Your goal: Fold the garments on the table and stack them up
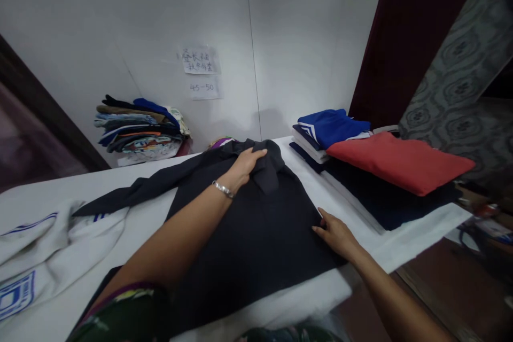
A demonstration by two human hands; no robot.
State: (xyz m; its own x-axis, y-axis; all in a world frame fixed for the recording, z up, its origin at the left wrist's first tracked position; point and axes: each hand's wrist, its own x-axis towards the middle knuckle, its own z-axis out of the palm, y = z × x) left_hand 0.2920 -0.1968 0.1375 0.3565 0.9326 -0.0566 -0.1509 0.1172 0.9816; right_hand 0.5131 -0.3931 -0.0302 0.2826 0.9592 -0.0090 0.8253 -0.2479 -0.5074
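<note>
As it drapes limply, garment (260, 240) likely light, soft; hold by edges. Left hand (242, 165): grip unclear; right hand (335, 232): fingers parted.

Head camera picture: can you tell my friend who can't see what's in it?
A dark garment lies spread on a white table, with a person's left hand on its far end and right hand at its right edge. A white garment lies to the left, folded clothes are piled to the right, and handwritten papers are on the wall.
</note>
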